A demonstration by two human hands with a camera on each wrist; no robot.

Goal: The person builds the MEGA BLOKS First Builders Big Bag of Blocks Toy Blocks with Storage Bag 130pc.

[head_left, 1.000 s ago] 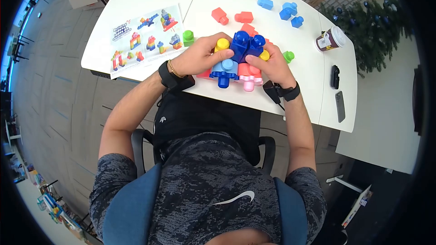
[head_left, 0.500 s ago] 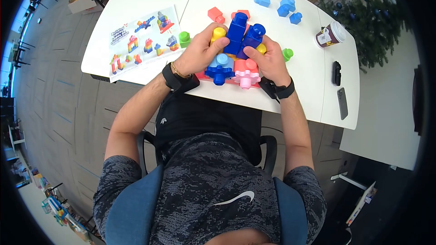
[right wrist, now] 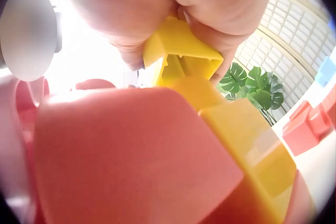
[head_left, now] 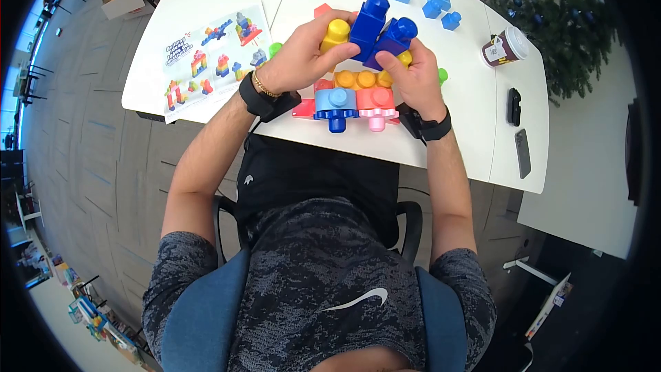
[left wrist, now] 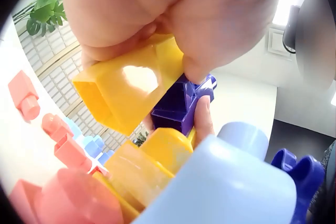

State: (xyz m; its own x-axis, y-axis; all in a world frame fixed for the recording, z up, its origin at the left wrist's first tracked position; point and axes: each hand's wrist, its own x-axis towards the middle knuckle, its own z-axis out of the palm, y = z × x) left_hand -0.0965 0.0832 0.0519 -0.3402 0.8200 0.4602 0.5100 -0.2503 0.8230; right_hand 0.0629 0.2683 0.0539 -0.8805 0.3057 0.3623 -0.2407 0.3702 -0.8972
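Observation:
My left hand pinches a yellow block whose hollow underside shows in the left wrist view. My right hand pinches another yellow block, also hollow side down. Between the hands are a tall dark blue block and a shorter dark blue one, leaning apart at their tops. This held group is above a lower build with a yellow studded block, a light blue block and a coral block. A dark blue gear and a pink gear sit along its near side.
A printed sheet of block models lies on the white table at left. Several light blue blocks stand at the back. A paper cup, a black case and a phone are at right.
Both hands have moved up and away from my body with the dark blue and yellow blocks. These have come off the lower build, and its yellow studs now show.

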